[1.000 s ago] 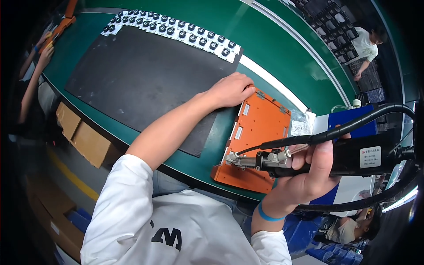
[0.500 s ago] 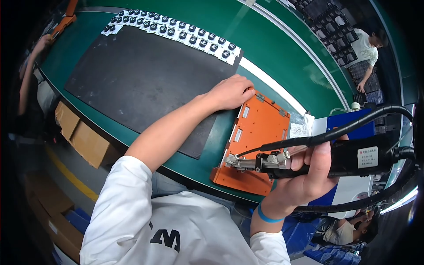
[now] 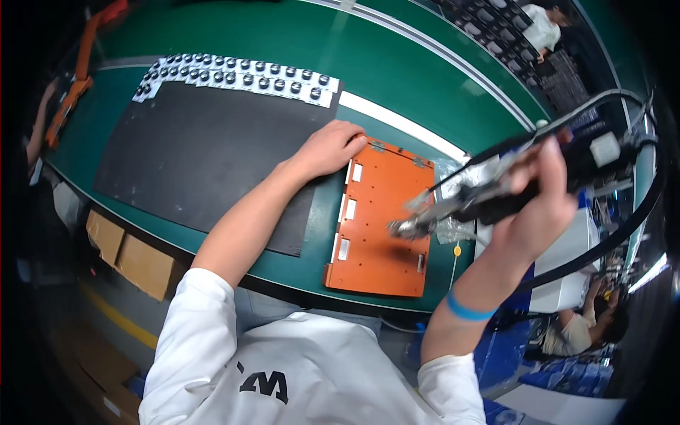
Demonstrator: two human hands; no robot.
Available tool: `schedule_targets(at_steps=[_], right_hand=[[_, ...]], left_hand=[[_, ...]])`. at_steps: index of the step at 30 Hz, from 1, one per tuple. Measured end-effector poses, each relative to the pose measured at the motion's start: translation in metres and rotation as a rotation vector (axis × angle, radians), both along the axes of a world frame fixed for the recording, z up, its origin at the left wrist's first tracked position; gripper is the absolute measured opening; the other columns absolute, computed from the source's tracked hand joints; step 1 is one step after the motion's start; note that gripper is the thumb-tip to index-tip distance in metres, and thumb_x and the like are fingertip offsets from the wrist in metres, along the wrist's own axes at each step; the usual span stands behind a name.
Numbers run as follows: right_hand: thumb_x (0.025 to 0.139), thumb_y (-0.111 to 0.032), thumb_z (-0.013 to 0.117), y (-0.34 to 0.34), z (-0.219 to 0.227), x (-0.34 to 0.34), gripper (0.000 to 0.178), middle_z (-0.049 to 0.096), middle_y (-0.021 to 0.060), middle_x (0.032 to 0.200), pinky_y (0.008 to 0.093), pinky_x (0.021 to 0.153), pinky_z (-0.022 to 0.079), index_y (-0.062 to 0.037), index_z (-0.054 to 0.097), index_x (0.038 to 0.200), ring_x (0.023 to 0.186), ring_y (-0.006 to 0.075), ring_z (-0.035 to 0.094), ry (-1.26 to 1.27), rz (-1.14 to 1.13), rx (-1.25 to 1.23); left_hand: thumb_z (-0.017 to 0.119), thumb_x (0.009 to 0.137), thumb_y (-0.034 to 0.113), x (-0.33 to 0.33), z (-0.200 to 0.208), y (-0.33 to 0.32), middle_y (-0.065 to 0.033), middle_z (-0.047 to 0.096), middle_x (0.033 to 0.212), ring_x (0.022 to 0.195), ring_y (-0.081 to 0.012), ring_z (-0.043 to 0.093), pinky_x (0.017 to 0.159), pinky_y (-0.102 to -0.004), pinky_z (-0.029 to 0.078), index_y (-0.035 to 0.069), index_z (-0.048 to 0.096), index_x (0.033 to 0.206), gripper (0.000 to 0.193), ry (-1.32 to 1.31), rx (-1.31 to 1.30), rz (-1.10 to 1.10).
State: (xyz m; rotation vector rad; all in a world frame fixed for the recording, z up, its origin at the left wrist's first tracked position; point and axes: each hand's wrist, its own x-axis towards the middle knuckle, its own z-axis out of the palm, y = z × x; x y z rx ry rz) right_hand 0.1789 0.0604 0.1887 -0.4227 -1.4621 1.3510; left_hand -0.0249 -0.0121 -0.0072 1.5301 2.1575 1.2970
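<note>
An orange flat hinged fixture [image 3: 386, 195], with white parts showing in slots along its sides, lies on the green bench in front of me. My left hand [image 3: 328, 151] is closed over its far left corner, fingers and thumb at the edge. My right hand [image 3: 544, 202], smeared by motion, grips a black electric screwdriver [image 3: 591, 168] with a metal nozzle and a hose. The blurred nozzle tip hovers above the right part of the fixture, apart from it, casting a shadow there. Whether a screw sits in the tip cannot be made out.
A black mat [image 3: 212, 156] lies to the left, with rows of white cards bearing black round parts [image 3: 248, 78] along its far edge. Clear plastic bags [image 3: 460, 177] lie right of the fixture. A thick black cable [image 3: 602, 264] loops at right. Other people work nearby.
The screwdriver's nozzle has risen off the fixture's near left area and swung right and away from me. My left hand keeps its hold on the corner. The whole view has shifted.
</note>
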Motion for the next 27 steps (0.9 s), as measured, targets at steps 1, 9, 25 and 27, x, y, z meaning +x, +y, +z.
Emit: schedule_targets(at_steps=[1, 9, 25, 27], right_hand=[[0.087, -0.009, 0.061, 0.02, 0.011, 0.002, 0.028, 0.053, 0.0029, 0.065, 0.0226, 0.051, 0.038, 0.0044, 0.055, 0.112, 0.053, 0.0087, 0.046, 0.102, 0.096, 0.091], [0.083, -0.008, 0.064, 0.075, -0.01, 0.0, 0.05, 0.057, 0.0103, 0.113, 0.031, 0.09, 0.045, 0.0036, 0.046, 0.127, 0.101, 0.0185, 0.056, -0.248, -0.134, 0.437], [0.059, -0.02, 0.085, -0.012, -0.168, 0.158, 0.098, 0.032, 0.0205, 0.141, 0.0465, 0.107, 0.029, 0.002, 0.032, 0.138, 0.131, 0.0386, 0.029, -0.932, 0.038, 0.56], [0.059, -0.019, 0.085, -0.011, -0.173, 0.161, 0.097, 0.033, 0.0201, 0.14, 0.0465, 0.107, 0.029, 0.0024, 0.033, 0.137, 0.131, 0.0387, 0.03, -0.893, 0.016, 0.554]], left_hand=[[0.048, 0.094, 0.03, 0.002, 0.003, -0.001, -0.0149, 0.061, 0.109, 0.11, -0.0302, 0.053, 0.094, -0.0371, 0.042, 0.002, 0.06, 0.111, 0.034, -0.015, 0.005, 0.013], [0.059, 0.084, 0.021, 0.062, 0.074, -0.027, -0.0135, 0.062, 0.097, 0.096, -0.0324, 0.058, 0.083, -0.0399, 0.047, 0.001, 0.059, 0.104, 0.028, 0.197, 0.104, -0.122], [0.058, 0.072, 0.013, 0.178, 0.08, -0.077, -0.0254, 0.061, 0.104, 0.093, -0.0323, 0.061, 0.075, -0.033, 0.052, -0.005, 0.053, 0.097, 0.031, 1.203, -0.171, -0.494], [0.061, 0.07, 0.015, 0.169, 0.108, -0.071, -0.0229, 0.064, 0.098, 0.09, -0.0306, 0.062, 0.063, -0.0319, 0.055, -0.002, 0.054, 0.096, 0.031, 1.014, -0.075, -0.501]])
